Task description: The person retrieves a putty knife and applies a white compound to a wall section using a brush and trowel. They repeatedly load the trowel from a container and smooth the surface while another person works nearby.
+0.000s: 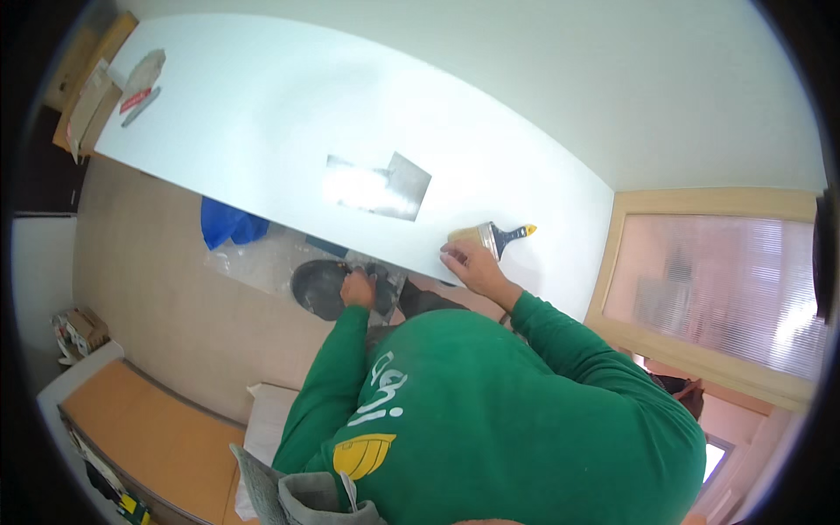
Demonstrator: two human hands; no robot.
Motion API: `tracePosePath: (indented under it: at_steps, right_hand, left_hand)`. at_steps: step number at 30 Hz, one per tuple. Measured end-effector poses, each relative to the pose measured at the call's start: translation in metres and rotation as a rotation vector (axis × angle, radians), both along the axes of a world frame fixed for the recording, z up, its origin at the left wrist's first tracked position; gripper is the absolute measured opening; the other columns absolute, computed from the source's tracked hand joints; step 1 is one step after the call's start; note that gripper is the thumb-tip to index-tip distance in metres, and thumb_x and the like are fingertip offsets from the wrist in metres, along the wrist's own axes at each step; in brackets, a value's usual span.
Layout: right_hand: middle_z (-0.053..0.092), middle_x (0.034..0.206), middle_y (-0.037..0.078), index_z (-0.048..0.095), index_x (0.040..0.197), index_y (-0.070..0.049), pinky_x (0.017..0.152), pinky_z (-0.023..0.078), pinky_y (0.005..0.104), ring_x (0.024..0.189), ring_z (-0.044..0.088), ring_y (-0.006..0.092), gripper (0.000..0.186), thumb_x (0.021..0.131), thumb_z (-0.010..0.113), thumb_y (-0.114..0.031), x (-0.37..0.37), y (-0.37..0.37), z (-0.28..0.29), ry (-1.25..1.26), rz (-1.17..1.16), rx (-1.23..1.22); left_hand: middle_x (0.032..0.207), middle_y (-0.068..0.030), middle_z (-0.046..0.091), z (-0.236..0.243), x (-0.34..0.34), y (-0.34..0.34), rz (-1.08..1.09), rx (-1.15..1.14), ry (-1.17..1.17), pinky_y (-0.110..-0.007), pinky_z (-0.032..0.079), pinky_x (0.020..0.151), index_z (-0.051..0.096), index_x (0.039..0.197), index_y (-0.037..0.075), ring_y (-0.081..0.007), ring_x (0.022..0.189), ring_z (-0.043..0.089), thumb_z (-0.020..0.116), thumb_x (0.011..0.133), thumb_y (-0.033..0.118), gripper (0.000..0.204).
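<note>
My right hand (477,267) rests near the front edge of the white tabletop (262,105), its fingers bent together. Whether they pinch something small is hidden. Just beyond it lies a wide paintbrush (486,238) with pale bristles and a dark handle tipped in yellow. My left hand (356,289) is low in front of the table, curled closed beside the rim of a round black tub (318,290). What its fingers hold cannot be made out. Flat on the tabletop, left of the brush, is a thin, shiny metal sheet (376,188).
At the tabletop's far left lie a slim grey tool (142,106) and a crumpled greyish piece (146,70). Blue plastic (232,225) and clear sheeting (254,260) are on the floor below the front edge. A wood-framed ribbed glass panel (713,280) stands to the right.
</note>
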State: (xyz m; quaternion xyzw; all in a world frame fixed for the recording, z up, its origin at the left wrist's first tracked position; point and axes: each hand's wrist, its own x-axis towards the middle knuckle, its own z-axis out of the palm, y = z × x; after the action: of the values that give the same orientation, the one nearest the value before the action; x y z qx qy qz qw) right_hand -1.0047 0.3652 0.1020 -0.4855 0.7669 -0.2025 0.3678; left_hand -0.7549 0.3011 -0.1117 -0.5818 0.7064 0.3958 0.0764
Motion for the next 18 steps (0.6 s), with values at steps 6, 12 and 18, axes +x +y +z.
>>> tracePosePath:
  at_steps: [6, 12, 18]
  right_hand:
    - [0.069, 0.088, 0.007, 0.071, 0.112, -0.006, 0.069, 0.053, 0.0331, 0.075, 0.063, 0.0166, 0.031, 0.094, 0.069, -0.031, 0.011, -0.026, 0.000, -0.175, -0.035, -0.079]
    - [0.068, 0.085, 0.004, 0.070, 0.108, -0.001, 0.064, 0.051, 0.0279, 0.073, 0.062, 0.0110, 0.038, 0.100, 0.064, -0.037, 0.051, -0.079, 0.016, -0.910, -0.143, -0.060]
    - [0.067, 0.074, 0.004, 0.071, 0.091, 0.000, 0.058, 0.049, 0.0270, 0.064, 0.061, 0.0101, 0.041, 0.100, 0.064, -0.040, 0.006, -0.134, -0.003, -0.705, -0.420, -0.153]
  left_hand:
    - [0.078, -0.0058, 0.066, 0.120, 0.028, -0.028, 0.795, 0.268, 0.723, -0.032, 0.052, 0.059, 0.064, 0.092, 0.006, -0.0192, 0.065, 0.066, 0.061, 0.102, 0.031, 0.027]
    - [0.077, -0.0017, 0.062, 0.196, -0.031, -0.064, 0.872, 0.326, 1.172, -0.025, 0.047, 0.058, 0.064, 0.095, 0.004, -0.0107, 0.066, 0.060, 0.057, 0.105, 0.029, 0.028]
    - [0.097, -0.0102, 0.068, 0.154, -0.052, -0.142, 0.279, -0.153, 0.882, -0.034, 0.053, 0.077, 0.067, 0.106, -0.003, -0.0219, 0.086, 0.065, 0.067, 0.098, 0.026, 0.030]
